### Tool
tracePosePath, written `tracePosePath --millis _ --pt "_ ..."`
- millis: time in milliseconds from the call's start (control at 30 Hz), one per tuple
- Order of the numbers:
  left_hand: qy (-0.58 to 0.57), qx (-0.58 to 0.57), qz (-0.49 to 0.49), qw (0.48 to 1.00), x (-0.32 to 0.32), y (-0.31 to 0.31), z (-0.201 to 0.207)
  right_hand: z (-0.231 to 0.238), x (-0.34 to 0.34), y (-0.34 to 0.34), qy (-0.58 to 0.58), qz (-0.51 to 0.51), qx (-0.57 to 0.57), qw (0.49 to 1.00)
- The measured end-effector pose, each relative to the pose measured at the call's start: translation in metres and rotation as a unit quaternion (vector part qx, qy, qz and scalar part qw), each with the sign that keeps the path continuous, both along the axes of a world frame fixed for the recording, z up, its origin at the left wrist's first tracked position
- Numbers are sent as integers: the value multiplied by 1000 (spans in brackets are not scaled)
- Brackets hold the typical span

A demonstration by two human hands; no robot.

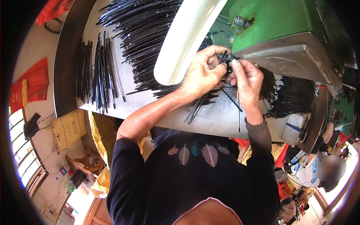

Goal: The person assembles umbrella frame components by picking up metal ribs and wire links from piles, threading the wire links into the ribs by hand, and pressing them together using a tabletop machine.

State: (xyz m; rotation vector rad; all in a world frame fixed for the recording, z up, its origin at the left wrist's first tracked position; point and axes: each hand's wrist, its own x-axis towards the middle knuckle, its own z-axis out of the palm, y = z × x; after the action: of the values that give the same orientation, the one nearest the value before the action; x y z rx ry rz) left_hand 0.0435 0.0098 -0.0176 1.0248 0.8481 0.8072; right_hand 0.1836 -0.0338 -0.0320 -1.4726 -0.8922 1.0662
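My left hand (202, 73) is closed around a few thin black rods (195, 109), whose lower ends stick out below the palm toward the table's near edge. Close beside it, my right hand (245, 77) pinches with thumb and forefinger at the rods' upper ends. What lies between those right fingertips is too small and covered to make out. Both hands are just below the head of a green machine (270, 18) with a worn metal plate (277, 52). Under my hands, a loose black rod (230, 99) lies slantwise on the metal tabletop (146, 103).
A large heap of black rods (140, 45) covers the tabletop's left half, with a smaller group (107, 75) farther left. Another bundle (294, 95) sits at right, near a whitish box (295, 127). A long white lamp-like bar (183, 45) hangs over the heap. Another person (332, 170) is at far right.
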Motion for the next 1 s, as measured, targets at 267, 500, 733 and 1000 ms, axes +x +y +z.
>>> tracePosePath --millis 267,500,733,1000 --pt "-30 -40 -3 999 -1 0 1 -2 -1 -1 49 1 17 999" --pt "-18 -24 -12 999 2 1 -2 -6 0 0 87 -15 32 996" --pt "-44 22 -7 999 18 5 -12 -4 1 2 129 -12 78 988" --pt "-44 44 -15 998 14 5 -12 -8 3 2 110 15 101 989"
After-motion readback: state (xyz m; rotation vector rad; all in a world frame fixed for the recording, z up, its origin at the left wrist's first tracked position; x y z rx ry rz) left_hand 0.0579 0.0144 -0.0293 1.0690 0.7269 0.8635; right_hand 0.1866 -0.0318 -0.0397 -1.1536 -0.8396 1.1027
